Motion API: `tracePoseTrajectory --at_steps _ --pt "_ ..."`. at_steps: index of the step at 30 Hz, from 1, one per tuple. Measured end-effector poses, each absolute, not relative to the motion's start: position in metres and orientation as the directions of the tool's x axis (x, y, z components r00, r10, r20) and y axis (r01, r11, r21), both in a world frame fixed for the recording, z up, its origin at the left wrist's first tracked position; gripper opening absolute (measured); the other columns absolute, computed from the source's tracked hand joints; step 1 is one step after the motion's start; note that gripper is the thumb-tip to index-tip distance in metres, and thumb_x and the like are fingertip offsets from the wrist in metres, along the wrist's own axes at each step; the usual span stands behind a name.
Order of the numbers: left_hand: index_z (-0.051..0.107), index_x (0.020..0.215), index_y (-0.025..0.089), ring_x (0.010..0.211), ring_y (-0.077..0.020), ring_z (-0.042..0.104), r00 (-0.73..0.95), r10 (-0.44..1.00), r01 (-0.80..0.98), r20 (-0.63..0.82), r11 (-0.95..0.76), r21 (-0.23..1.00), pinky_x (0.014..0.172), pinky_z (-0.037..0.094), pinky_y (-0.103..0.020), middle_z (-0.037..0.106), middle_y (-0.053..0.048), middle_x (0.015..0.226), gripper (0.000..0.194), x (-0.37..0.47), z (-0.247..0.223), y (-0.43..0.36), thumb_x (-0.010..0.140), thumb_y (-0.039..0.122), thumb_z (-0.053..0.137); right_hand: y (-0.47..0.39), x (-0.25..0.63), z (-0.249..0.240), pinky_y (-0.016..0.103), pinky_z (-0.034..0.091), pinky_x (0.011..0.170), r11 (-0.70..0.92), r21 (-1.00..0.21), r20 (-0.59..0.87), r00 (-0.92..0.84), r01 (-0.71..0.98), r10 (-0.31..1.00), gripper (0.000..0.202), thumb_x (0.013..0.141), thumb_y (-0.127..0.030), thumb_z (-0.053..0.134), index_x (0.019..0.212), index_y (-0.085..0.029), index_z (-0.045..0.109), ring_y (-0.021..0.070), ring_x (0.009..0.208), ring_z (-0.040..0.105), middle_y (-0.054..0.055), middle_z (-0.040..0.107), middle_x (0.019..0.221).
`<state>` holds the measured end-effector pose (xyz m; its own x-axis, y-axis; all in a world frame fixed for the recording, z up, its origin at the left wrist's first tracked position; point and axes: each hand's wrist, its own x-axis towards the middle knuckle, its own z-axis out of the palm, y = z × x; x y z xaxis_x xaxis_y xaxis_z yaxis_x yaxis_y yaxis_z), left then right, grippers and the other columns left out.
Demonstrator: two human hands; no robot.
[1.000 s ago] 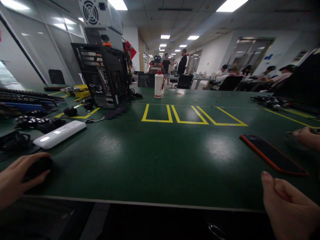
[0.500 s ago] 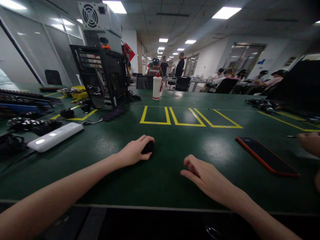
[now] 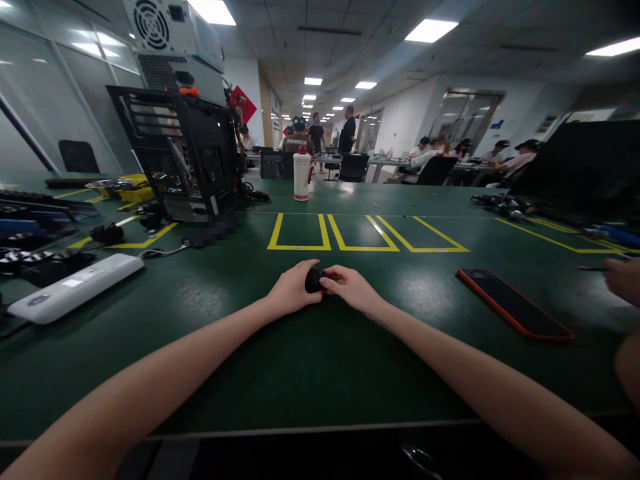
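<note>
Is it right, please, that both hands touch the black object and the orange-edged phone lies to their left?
Not quite: left hand and right hand do touch the black object, but the head view shows the phone to their right, not left.

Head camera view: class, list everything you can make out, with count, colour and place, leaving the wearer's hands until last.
Small object: one, black, between the wearer's hands
Phone: one, dark with orange edge, table's right
Tape outlines: three, yellow, mid-table; more at sides
Bottle: one, white with red top, beyond outlines
White bar: one, white, left
Computer case: one, black, far left
Metal boxes: two, grey, stacked on case
Cables: uncountable, mostly black, both sides
Table: one, green, underneath
People: several, mixed clothing, background
Co-worker's hand: one, right edge
Left hand: one, bare, holding small object
Right hand: one, bare, fingertips at small object
</note>
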<state>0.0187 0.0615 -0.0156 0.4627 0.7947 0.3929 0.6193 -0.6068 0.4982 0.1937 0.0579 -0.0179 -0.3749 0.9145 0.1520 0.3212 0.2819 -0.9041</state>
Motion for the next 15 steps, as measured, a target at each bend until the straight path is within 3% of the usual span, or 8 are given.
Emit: tracePoseTrajectory --at_steps 5,9,15 --pt "0.040 0.125 0.017 0.114 -0.0262 0.046 0.527 0.812 0.515 0.248 -0.538 0.667 0.098 0.035 -0.042 0.049 -0.011 0.125 0.073 0.007 -0.010 0.068 0.064 0.046 0.065 0.056 0.195 -0.019 0.035 0.051 0.078 0.276 -0.929 0.167 -0.389 0.245 0.906 0.028 0.076 -0.026 0.058 0.103 -0.019 0.058 0.0175 0.084 0.063 0.006 0.065 0.096" --pt "0.030 0.132 0.020 0.118 -0.0240 0.043 0.602 0.787 0.312 0.135 -0.387 0.868 0.098 0.035 -0.041 0.042 -0.011 0.132 0.074 0.000 -0.010 0.069 0.069 0.039 0.064 0.055 0.195 -0.022 0.037 0.047 0.088 0.280 -0.935 0.185 -0.377 0.215 0.907 0.043 0.074 -0.024 0.060 0.116 -0.020 0.054 0.0189 0.094 0.061 0.007 0.063 0.107" --pt "0.031 0.131 0.015 0.104 -0.0250 0.053 0.544 0.835 0.221 0.079 -0.234 0.947 0.085 0.045 -0.041 0.048 -0.015 0.124 0.068 -0.001 -0.009 0.062 0.074 0.035 0.061 0.048 0.195 -0.019 0.040 0.044 0.093 0.297 -0.938 0.215 -0.369 0.181 0.904 0.048 0.075 -0.026 0.058 0.123 -0.024 0.048 0.0189 0.102 0.058 0.006 0.059 0.116"
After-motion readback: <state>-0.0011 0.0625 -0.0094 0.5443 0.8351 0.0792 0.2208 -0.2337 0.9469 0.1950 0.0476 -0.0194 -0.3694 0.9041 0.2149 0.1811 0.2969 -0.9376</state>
